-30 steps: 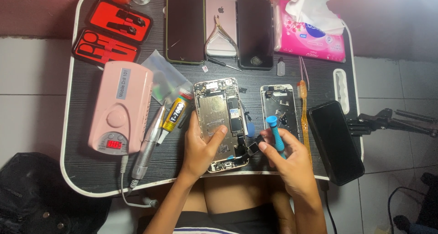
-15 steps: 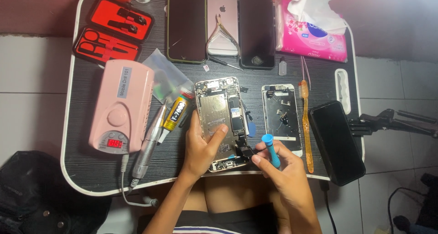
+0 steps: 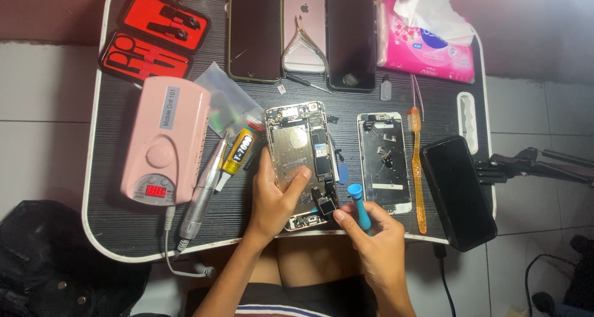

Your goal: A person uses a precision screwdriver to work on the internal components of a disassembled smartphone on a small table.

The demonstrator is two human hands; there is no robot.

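An opened phone body [image 3: 301, 150] lies face up in the middle of the black lap table [image 3: 117, 187], its circuit board exposed. My left hand [image 3: 272, 196] rests on its lower left, thumb pressing across the metal shell. My right hand [image 3: 371, 239] grips a blue-handled screwdriver [image 3: 357, 199], its tip at the phone's lower right corner near a small black part [image 3: 325, 202]. A detached screen panel [image 3: 383, 162] lies just to the right.
A pink drill box [image 3: 162, 141] with its handpiece [image 3: 201, 193] and a glue tube [image 3: 238, 151] sit left. A red tool case [image 3: 154, 35], three phones [image 3: 303, 32], nippers, a pink tissue pack [image 3: 427, 48], an orange toothbrush [image 3: 417, 168] and a black phone [image 3: 458, 190] surround the work.
My right hand has shifted left and down with the screwdriver, from over the screen panel to the phone body's lower right corner. My left hand stays on the phone.
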